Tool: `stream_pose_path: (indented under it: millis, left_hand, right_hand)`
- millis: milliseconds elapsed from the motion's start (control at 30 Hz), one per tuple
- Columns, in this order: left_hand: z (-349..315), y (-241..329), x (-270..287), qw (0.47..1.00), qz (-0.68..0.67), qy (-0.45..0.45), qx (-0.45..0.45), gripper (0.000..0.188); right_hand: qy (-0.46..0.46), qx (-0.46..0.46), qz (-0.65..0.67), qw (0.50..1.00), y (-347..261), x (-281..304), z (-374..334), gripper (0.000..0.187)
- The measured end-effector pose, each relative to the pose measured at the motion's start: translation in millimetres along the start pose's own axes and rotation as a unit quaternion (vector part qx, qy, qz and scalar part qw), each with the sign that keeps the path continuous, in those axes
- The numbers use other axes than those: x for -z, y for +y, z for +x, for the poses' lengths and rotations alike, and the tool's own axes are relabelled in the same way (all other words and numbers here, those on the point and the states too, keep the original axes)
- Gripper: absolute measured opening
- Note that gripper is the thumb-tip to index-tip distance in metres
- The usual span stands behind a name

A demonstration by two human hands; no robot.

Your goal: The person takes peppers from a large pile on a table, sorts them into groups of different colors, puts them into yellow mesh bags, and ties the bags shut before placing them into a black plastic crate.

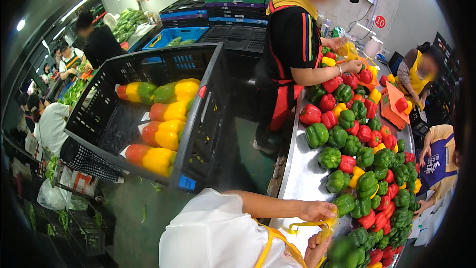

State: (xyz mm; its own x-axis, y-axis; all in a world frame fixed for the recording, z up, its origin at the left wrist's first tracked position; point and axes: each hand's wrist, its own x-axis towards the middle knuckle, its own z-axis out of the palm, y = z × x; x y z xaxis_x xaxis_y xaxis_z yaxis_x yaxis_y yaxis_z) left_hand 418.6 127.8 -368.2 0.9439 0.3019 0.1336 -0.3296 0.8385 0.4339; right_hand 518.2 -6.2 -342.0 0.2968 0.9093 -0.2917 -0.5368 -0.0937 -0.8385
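Note:
My left hand (pixel 317 211) reaches over the near edge of the metal table, its fingers pinching a limp yellow net bag (pixel 300 225). Just below it, my right hand (pixel 319 244) grips the same bag, fingers curled. Part of the bag hangs in a thin strip toward my yellow apron strap. To the right of both hands lies a long heap of green, red and yellow bell peppers. A green bell pepper (pixel 343 203) sits close beside my left hand. Another green bell pepper (pixel 342 252), blurred, is near my right hand.
A black crate (pixel 210 94) at the left holds several packs of bell peppers (pixel 166 134). Ahead, a co-worker (pixel 290 34) handles peppers and a yellow bag at the metal table (pixel 302 168). An orange scale (pixel 391 106) stands on its far side. More people work opposite. Stacked crates (pixel 238 0) rise behind.

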Motion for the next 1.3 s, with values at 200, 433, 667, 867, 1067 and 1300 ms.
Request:
stream_pose_path:
  millis: [200, 433, 667, 867, 1067, 1300]
  left_hand:
    - [-7.8, 12.5, 11.5, 1.0, -0.008, -0.003, -0.019, 0.02]
    - [-9.3, 22.1, 4.0, 0.988, 0.117, 0.009, 0.101, 0.016]
    - [9.0, 3.8, -12.9, 0.959, 0.252, -0.074, 0.109, 0.018]
    - [4.2, -10.1, -6.6, 0.926, 0.292, -0.116, 0.209, 0.027]
    - [-0.7, -3.7, -15.5, 0.85, 0.452, -0.125, 0.239, 0.025]
    - [6.8, 28.5, -5.4, 0.992, 0.109, 0.047, 0.032, 0.028]
  right_hand:
    - [-0.041, -0.055, -0.053, 0.996, -7.4, -6.8, 11.8, 0.021]
    - [0.076, 0.176, -0.191, 0.963, -9.8, 11.3, 8.3, 0.013]
    - [0.244, 0.381, -0.274, 0.848, -21.2, 30.2, 1.5, 0.013]
    - [0.141, 0.249, 0.082, 0.955, -22.6, 23.6, -2.5, 0.023]
    - [0.081, 0.156, 0.072, 0.982, -17.4, 24.4, -2.4, 0.023]
    - [-0.012, 0.039, -0.203, 0.978, -17.6, 1.6, -14.0, 0.011]
